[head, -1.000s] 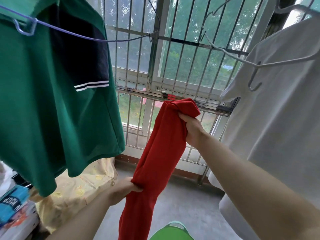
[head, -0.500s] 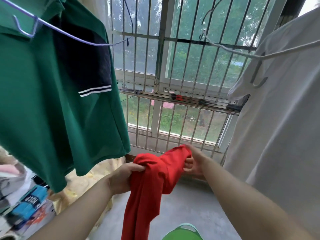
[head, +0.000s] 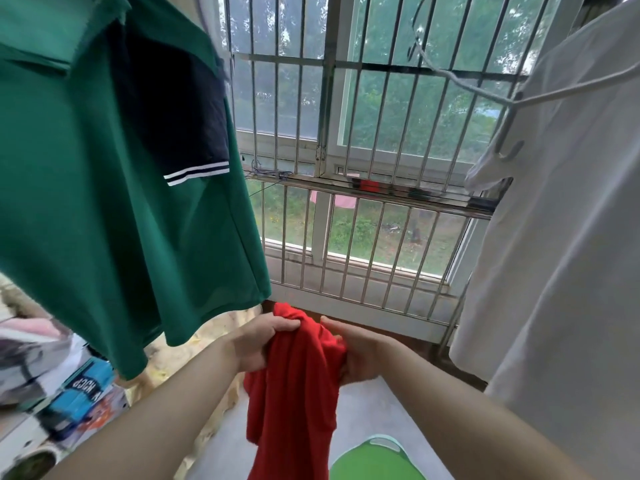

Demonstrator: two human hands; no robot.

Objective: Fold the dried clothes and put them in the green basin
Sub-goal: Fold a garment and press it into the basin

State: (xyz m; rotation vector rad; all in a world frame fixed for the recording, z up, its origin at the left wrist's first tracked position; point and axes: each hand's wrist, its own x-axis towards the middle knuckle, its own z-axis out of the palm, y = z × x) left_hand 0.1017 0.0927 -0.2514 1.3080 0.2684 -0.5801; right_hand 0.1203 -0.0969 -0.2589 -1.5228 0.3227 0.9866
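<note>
My left grip (head: 261,342) and right grip (head: 362,355) each clutch the bunched top of the red garment (head: 294,403). It hangs above and just left of the green basin (head: 374,460). A green shirt (head: 104,209) hangs higher to the basin's left, and a white shirt (head: 561,271) to its right.

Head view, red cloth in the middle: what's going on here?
A person holds a red garment bunched up in front of a barred window. The left hand grips its gathered top from one side and the right hand grips it from the other; the rest hangs loose below, not yet folded flat. The green basin sits on the floor below, partly in view at the bottom edge. A green shirt on the left and a white shirt on the right hang nearby.
</note>
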